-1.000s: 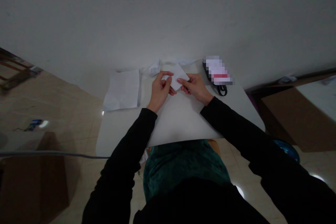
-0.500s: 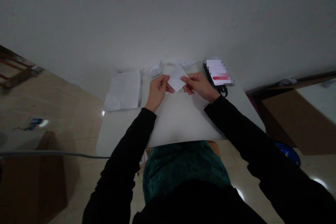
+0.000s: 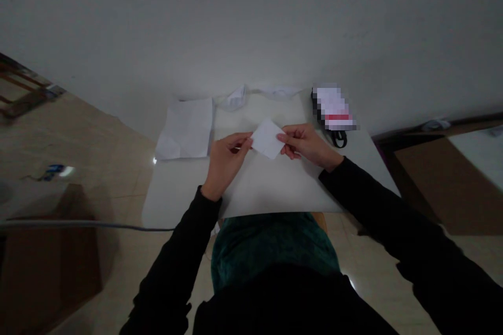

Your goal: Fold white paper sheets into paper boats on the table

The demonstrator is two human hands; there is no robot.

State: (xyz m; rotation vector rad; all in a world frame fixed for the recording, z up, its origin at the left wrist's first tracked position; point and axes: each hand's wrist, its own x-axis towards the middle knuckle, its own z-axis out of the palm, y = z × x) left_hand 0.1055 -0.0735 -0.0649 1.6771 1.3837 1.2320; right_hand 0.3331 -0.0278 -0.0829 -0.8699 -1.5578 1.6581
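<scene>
A small white piece of folded paper [image 3: 268, 139], turned like a diamond, is held over the white table [image 3: 271, 188]. My left hand [image 3: 230, 157] pinches its left corner between thumb and forefinger. On the opposite side, the thumb of my right hand [image 3: 306, 144] presses the right corner against the fingers curled beneath. Larger white paper sheets [image 3: 187, 128] lie to the left of my left hand. Beyond the held piece, near the wall, are a crumpled paper scrap [image 3: 234, 99] and a pale strip [image 3: 280, 92].
At the table's back right lies a blurred-out white and red item [image 3: 334, 107] with a black loop [image 3: 339, 138]. A wall [image 3: 251, 21] rises behind the table. Brown boxes stand low on the left [image 3: 51, 267] and right [image 3: 451, 183]. A grey cable [image 3: 98, 224] crosses at left.
Both hands have drawn the folded paper nearer to me, and my right hand has shifted slightly right. The paper stays pinched at both sides.
</scene>
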